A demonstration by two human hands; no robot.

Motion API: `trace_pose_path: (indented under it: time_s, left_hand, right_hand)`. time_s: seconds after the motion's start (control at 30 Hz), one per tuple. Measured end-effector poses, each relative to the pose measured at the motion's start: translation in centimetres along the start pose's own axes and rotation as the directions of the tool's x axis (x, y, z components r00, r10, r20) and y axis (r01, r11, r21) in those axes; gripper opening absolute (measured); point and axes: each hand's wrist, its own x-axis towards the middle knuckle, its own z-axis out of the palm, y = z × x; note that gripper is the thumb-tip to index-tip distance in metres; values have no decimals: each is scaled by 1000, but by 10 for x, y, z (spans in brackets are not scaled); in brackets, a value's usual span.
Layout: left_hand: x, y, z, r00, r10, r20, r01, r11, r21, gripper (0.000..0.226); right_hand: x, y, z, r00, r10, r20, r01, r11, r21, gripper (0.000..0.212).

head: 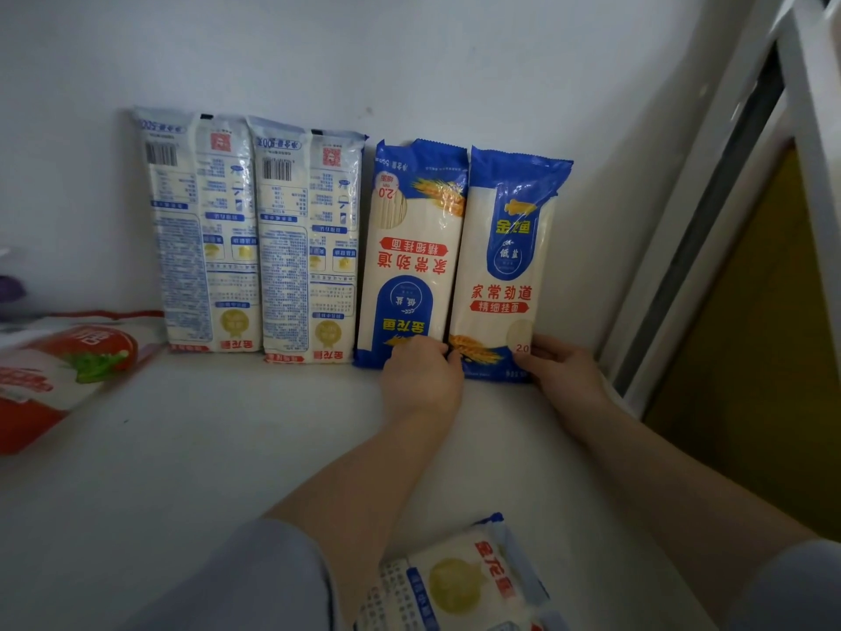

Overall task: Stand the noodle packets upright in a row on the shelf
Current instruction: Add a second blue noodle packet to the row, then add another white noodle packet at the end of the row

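A fifth noodle packet lies flat at the bottom centre of the frame, cut off by the lower edge and partly covered by the left forearm. At the left edge a red and white bag is also cut off, and its print is too blurred to read.

Four noodle packets stand in a row on the white shelf in the middle of the frame, long axes upright, leaning back against the wall. The two left packets show their backs, upside down. The third packet faces front, also upside down. The fourth packet, at the right end, stands right way up, touching the third.

The left hand has its grip curled on the bottom edge of the third packet. The right hand pinches the fourth packet's lower right corner; its fingertips are hidden behind it.
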Motion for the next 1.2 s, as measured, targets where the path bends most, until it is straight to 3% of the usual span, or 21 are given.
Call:
trace_pose_path:
  time_s: [0.43, 0.67, 0.83, 0.97, 1.07, 1.2]
  left_hand:
    - [0, 0, -1, 1000, -3, -9, 3, 1000, 17, 26]
    - [-3, 0, -3, 1000, -1, -12, 1, 1000, 4, 25]
    - [-8, 0, -18, 988, 36, 152, -35, 999, -6, 22]
    - [-16, 3, -41, 922, 76, 380, -167, 963, 213, 23]
    - [-26, 8, -65, 829, 64, 556, -283, 905, 318, 40]
    - [-41, 18, -108, 677, -49, 734, -376, 834, 403, 66]
  right_hand:
    - [-3, -4, 4, 998, 17, -52, -18, 1000, -14, 37]
    - [-10, -9, 8, 997, -6, -71, -2, 994, -110, 37]
    - [-25, -9, 9, 998, -51, -31, 39, 950, -310, 35]
    - [-46, -20, 6, 999, 23, 37, 5, 784, -621, 31]
    - [-66, -43, 7, 980, 178, 94, -22, 559, -829, 34]
    - [-91, -75, 13, 889, 362, 279, 237, 157, -959, 53]
